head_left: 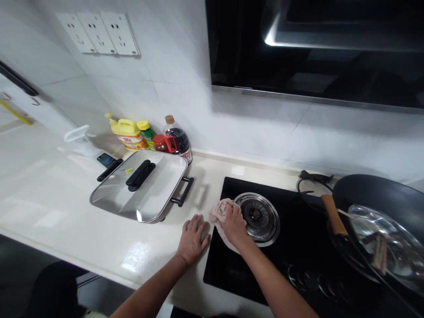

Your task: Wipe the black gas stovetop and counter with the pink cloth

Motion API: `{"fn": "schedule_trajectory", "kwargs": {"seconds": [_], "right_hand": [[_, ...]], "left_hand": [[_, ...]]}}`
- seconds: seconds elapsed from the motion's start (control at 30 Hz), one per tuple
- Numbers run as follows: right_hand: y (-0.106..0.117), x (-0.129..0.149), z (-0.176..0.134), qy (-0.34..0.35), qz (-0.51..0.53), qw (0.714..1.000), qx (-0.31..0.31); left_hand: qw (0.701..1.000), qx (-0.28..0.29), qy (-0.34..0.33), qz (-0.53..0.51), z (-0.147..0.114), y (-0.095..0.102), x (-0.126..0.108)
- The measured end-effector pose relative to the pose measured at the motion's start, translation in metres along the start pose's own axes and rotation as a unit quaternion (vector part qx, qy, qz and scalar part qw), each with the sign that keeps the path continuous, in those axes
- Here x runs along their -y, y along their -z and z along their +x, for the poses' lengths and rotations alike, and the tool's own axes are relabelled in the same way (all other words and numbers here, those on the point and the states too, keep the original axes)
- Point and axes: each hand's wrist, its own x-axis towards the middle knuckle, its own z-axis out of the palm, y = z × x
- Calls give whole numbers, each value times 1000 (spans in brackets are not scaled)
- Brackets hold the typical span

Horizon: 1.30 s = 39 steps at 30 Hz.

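My right hand (234, 224) is closed on a crumpled pale pink cloth (221, 209), pressed down at the left edge of the black glass stove (238, 274). The cloth lies beside the round metal burner (257, 216), partly over the glass and close to the white counter (132, 260). My left hand (194, 238) rests flat on the counter just left of the stove, fingers spread, holding nothing. Left of it stands a rectangular electric pan (183, 192) under a glass lid (159, 181) with a black handle.
A wok (364, 194) with a wooden handle (333, 215) sits on the right burner, a metal lid (391, 225) inside it. Along the wall stand a yellow jug (127, 131), a red-lidded jar (160, 143) and a dark sauce bottle (179, 138). A range hood (314, 66) hangs above.
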Motion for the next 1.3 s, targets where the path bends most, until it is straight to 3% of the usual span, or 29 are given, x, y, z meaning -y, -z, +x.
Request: {"fn": "schedule_trajectory", "kwargs": {"seconds": [0.23, 0.43, 0.6, 0.73, 0.9, 1.03, 1.3], "right_hand": [[30, -32, 69, 22, 0, 999, 44], [50, -72, 104, -72, -20, 995, 66], [65, -116, 106, -177, -52, 982, 51], [81, -156, 83, -257, -75, 963, 45], [88, -182, 22, -305, -99, 946, 37], [74, -172, -33, -314, -121, 941, 25], [56, -123, -107, -205, -167, 964, -3]], "left_hand": [[1000, -23, -4, 0, -1, -2, 0], [1000, -18, 0, -12, -1, 2, -1], [1000, 0, 10, -21, 0, 4, -2], [1000, -1, 10, -26, 0, 2, -2], [999, -17, 9, -26, 0, -3, 0], [999, -23, 11, -24, 1, -6, 1], [999, -34, -6, -9, 3, -9, 6]]}}
